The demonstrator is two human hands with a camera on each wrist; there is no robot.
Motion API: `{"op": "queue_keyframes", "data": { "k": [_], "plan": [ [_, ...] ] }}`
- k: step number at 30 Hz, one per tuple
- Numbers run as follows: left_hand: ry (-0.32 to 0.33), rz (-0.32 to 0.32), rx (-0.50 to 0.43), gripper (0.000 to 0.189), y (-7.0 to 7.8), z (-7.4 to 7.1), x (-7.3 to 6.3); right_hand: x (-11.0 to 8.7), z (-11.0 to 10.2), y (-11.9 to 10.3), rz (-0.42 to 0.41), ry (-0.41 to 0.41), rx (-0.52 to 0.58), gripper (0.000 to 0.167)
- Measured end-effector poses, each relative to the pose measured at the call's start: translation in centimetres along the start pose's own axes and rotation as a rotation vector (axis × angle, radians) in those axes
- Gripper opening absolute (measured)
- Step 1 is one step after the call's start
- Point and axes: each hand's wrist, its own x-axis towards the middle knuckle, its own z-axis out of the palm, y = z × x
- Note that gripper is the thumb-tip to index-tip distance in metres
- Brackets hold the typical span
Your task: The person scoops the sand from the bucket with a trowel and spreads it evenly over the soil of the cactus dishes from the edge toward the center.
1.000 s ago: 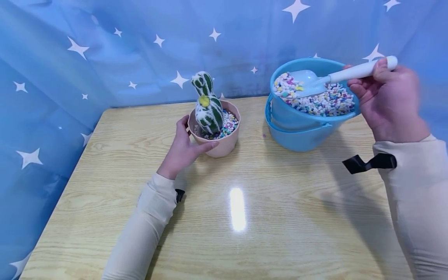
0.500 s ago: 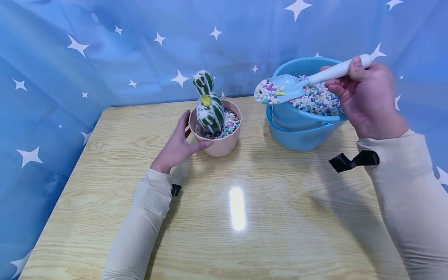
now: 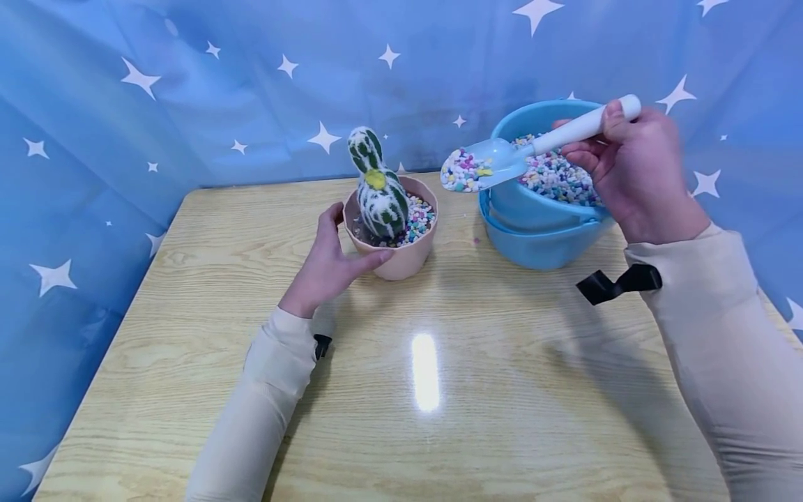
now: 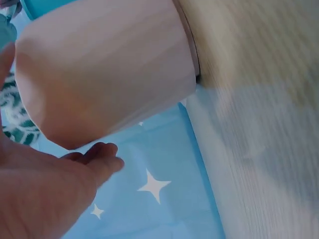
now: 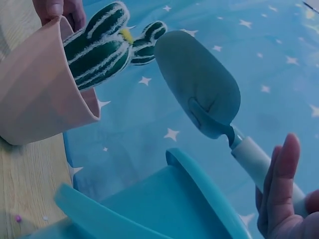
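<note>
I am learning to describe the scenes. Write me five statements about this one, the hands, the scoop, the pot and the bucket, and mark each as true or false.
1. The right hand holds the scoop by its white handle. True.
2. The scoop is empty. False: small coloured pieces lie in it.
3. The left hand touches the pink pot. True.
4. In the head view, the blue bucket is left of the pot. False: it is on the right.
5. The cactus stands in the bucket. False: it stands in the pink pot.
</note>
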Motion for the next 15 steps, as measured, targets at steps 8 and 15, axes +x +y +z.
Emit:
{"op": "queue_keyframes", "data": {
  "k": [8,15],
  "plan": [
    [-0.056,-0.005,-0.101,0.111,-0.6,0.0,0.8,0.1,0.5,0.7,0.014,-0.015,-0.071,0.022],
    [0.027,-0.011,-0.031,0.117,0.1,0.7,0.3,0.2,1.4,1.2,0.011,-0.018,-0.106,0.023]
  ]
}}
